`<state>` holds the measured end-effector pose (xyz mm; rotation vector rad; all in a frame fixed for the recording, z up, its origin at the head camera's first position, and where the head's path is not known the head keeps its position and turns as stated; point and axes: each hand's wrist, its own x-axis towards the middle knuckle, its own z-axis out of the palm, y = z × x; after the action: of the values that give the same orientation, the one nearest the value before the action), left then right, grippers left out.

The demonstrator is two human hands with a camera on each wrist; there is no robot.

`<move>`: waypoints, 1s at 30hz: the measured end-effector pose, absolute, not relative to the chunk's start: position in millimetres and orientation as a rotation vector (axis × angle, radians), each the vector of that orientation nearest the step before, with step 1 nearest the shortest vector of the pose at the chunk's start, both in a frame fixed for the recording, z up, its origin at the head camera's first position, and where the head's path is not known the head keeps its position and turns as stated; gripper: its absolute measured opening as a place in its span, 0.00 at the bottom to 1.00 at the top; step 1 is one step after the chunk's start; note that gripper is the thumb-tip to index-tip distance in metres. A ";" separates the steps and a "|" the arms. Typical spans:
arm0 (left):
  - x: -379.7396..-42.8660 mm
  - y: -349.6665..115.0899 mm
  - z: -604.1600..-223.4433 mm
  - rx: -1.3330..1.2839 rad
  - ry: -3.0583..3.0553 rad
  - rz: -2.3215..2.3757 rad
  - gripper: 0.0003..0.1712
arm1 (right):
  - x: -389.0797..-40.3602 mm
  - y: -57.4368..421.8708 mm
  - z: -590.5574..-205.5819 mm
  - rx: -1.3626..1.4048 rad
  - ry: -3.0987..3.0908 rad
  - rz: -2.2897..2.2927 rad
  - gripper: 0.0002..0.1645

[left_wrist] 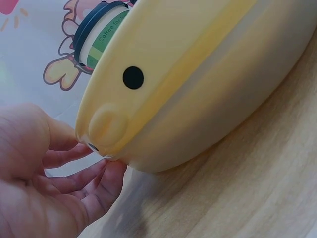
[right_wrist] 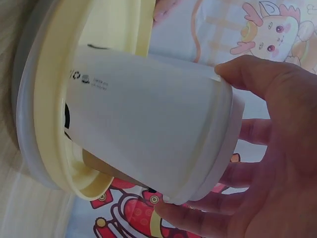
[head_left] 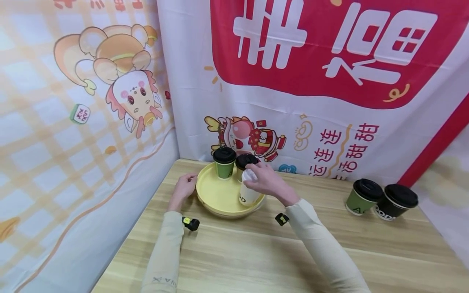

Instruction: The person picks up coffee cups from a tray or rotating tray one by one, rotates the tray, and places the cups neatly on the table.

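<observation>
A round yellow tray (head_left: 214, 196) with a raised rim sits on the table. My left hand (head_left: 184, 188) pinches the tray's left rim, its fingertips at the small bump beside a black dot in the left wrist view. My right hand (head_left: 267, 180) holds a white paper cup (right_wrist: 143, 114) by its white lid, thumb on one side and fingers on the other. The cup stands slightly tilted at the tray's right side, its base inside the rim. Behind it on the tray are a green cup (head_left: 224, 170) with a black lid and a brown cup (head_left: 239, 175), partly hidden by my right hand.
Two more lidded cups, a green one (head_left: 359, 203) and a black one (head_left: 391, 205), stand together at the right of the wooden table (head_left: 234, 252). A printed cloth (head_left: 190, 81) hangs behind the table, and another patterned cloth (head_left: 91, 171) lines the left side.
</observation>
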<state>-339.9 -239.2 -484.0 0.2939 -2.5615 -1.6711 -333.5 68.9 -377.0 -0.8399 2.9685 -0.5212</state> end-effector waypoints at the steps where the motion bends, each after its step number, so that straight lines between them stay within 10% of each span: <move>1: -340.1 -239.2 -483.8 0.294 -2.564 -1.671 0.22 | -333.7 69.8 -376.5 -0.834 2.970 -0.527 0.36; 30: -344.6 -237.3 -489.4 0.336 -2.500 -1.763 0.20 | -331.3 165.4 -337.3 -0.646 2.831 -1.102 0.39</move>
<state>-344.6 -237.3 -489.4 0.3360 -2.5000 -1.7626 -331.3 165.4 -337.3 -0.6457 2.8308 -1.1023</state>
